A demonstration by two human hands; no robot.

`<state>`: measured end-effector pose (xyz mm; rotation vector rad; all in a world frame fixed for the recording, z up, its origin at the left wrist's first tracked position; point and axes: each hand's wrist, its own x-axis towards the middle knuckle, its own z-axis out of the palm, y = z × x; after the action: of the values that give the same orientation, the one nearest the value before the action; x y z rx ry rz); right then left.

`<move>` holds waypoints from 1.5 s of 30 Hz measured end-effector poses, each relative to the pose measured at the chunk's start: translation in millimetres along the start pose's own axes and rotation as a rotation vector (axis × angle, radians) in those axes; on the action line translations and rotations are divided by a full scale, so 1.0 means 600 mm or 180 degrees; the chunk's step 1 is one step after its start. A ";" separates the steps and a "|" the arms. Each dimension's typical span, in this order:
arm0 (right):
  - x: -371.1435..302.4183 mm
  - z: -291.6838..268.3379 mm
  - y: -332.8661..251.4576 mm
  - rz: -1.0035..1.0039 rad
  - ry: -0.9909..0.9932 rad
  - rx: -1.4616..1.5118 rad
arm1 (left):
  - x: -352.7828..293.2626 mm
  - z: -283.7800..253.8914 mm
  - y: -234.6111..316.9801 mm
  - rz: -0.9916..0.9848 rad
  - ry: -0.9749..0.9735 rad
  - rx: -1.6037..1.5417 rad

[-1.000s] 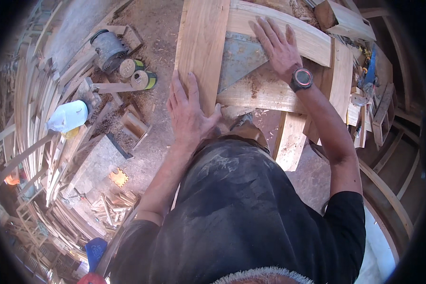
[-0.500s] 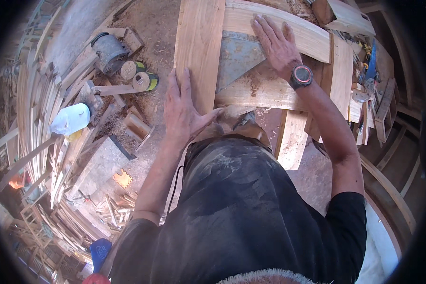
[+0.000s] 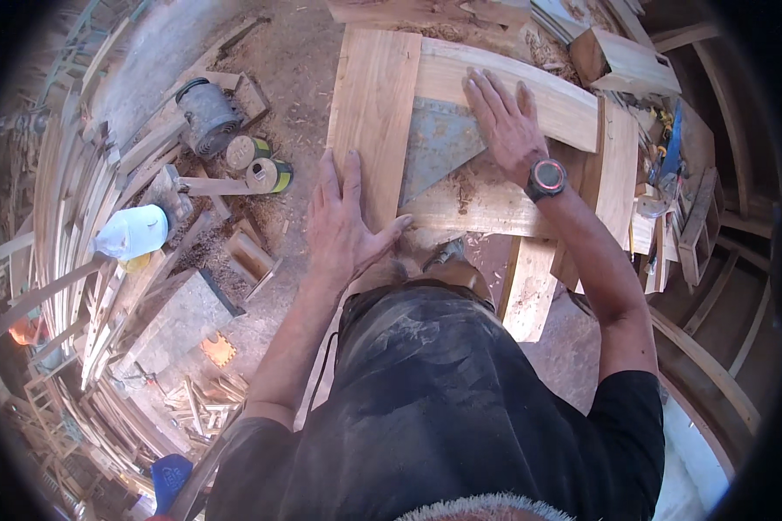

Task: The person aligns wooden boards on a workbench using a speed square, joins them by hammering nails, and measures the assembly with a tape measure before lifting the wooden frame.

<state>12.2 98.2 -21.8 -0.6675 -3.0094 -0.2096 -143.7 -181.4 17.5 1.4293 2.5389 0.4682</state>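
A broad pale board (image 3: 375, 104) points away from me, meeting a second pale board (image 3: 547, 95) that runs off to the right. Set in their inner corner is a grey, stained metal triangular plate (image 3: 439, 143). My left hand (image 3: 339, 221) rests at the near end of the broad board, fingers stretched along its left edge and thumb spread across its end. My right hand (image 3: 506, 122), with a watch at the wrist, lies flat on the second board and the plate's edge, fingers extended. Neither hand is closed around anything.
Beneath lies a wooden beam (image 3: 487, 204) with shavings. At left stand a grey motor-like cylinder (image 3: 208, 117), two cans (image 3: 269, 175) and a whitish plastic jug (image 3: 132, 232) among piled wood strips. Tools (image 3: 672, 143) and a wooden box piece (image 3: 626, 65) are at right.
The view has tilted, so the boards sit lower in the picture and the broad board's far end now shows. Both hands keep about the same places on the boards.
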 end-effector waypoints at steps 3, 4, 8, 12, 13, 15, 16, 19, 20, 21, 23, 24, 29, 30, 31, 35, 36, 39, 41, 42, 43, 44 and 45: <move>0.002 -0.004 0.001 0.0005 -0.0108 -0.0126 | 0.034 0.001 -0.008 0.0212 0.0077 -0.0054; 0.002 -0.002 0.002 -0.0005 -0.0093 -0.0138 | 0.049 0.000 -0.009 0.0208 0.0098 -0.0056; 0.000 -0.011 0.001 -0.0041 -0.0069 -0.0153 | 0.123 0.002 -0.009 0.0320 0.0029 -0.0210; -0.001 -0.008 0.002 -0.0079 0.0079 0.0028 | 0.191 0.001 0.000 0.0359 0.0029 -0.0325; -0.002 -0.007 0.003 -0.0056 0.0080 0.0022 | 0.206 0.001 0.003 0.0383 0.0024 -0.0326; -0.004 -0.004 0.002 -0.0087 0.0077 0.0025 | 0.230 0.002 0.007 0.0288 -0.0041 -0.0277; -0.003 -0.002 0.003 -0.0067 0.0072 0.0035 | 0.239 0.003 0.009 0.0303 -0.0057 -0.0269; -0.004 0.000 0.005 -0.0151 0.0235 0.0077 | 0.257 0.007 0.015 0.0216 -0.0032 -0.0050; -0.003 -0.002 0.003 -0.0129 0.0194 0.0068 | 0.261 0.009 0.014 0.0186 0.0004 -0.0093; -0.002 -0.005 0.002 -0.0111 0.0153 0.0058 | 0.262 0.010 0.012 0.0153 0.0042 -0.0136; -0.002 -0.010 0.004 -0.0089 0.0048 0.0030 | 0.262 0.011 0.018 0.0114 0.0023 -0.0172; -0.002 -0.010 0.005 -0.0066 -0.0053 -0.0022 | 0.263 0.009 0.021 0.0085 0.0020 -0.0224; -0.003 -0.001 0.006 -0.0094 0.0079 0.0116 | 0.268 0.008 0.020 0.0118 0.0018 -0.0188; -0.004 -0.001 0.005 -0.0095 0.0052 0.0146 | 0.271 0.006 0.021 0.0089 -0.0066 -0.0243; -0.004 0.000 0.007 -0.0081 0.0060 0.0142 | 0.280 0.015 0.015 0.0105 -0.0063 -0.0239; -0.005 -0.001 0.004 -0.0063 0.0081 0.0158 | 0.341 0.037 -0.012 0.0707 0.0349 -0.0115; -0.004 0.000 0.005 -0.0054 0.0064 0.0156 | 0.360 0.037 -0.015 0.0896 0.0341 0.0190; -0.001 -0.001 0.006 -0.0109 0.0119 0.0162 | 0.419 0.024 -0.043 0.1797 -0.0075 0.0038; -0.003 0.000 0.008 -0.0086 0.0115 0.0172 | 0.443 0.016 -0.057 0.1875 -0.0244 -0.0199; -0.004 0.001 0.008 -0.0080 0.0115 0.0177 | 0.453 0.015 -0.059 0.1937 -0.0401 -0.0438; -0.003 0.004 0.009 -0.0069 0.0114 0.0183 | 0.462 0.019 -0.056 0.1944 -0.0411 -0.0434; -0.003 0.004 0.010 -0.0082 0.0139 0.0207 | 0.468 0.026 -0.053 0.2068 -0.0311 -0.0139; -0.003 0.005 0.010 -0.0098 0.0163 0.0231 | 0.474 0.030 -0.052 0.2186 -0.0211 0.0156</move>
<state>16.4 102.9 -24.0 -0.6003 -2.9637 -0.1162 -309.7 50.1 -13.8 2.2783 1.9587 0.4390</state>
